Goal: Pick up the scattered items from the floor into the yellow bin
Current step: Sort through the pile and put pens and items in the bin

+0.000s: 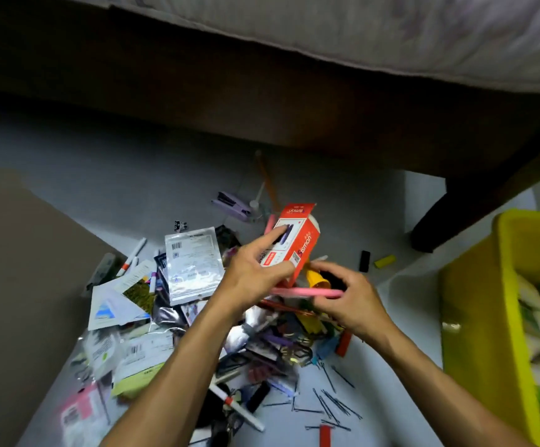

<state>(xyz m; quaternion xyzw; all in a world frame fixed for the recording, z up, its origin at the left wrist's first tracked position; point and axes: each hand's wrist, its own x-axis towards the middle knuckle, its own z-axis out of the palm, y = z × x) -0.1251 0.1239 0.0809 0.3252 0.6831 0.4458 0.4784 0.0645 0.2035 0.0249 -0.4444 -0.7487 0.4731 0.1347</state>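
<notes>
Directly ahead, your left hand [255,272] grips a red carton [294,240] lettered "Sisman", index finger laid straight along its face. Your right hand [349,295] curls around a pink stick [304,291], a yellow cone [315,279] just behind it. Both hands hover over a heap of foil packets [194,262], pens and hairpins [330,404] on the floor [133,175]. A purple stapler [231,204] lies beyond the heap, near the bed frame [262,101]. The yellow bin [488,301] stands at the right edge, already holding papers. A small yellow block [385,261] and a black one [364,261] lie between heap and bin.
</notes>
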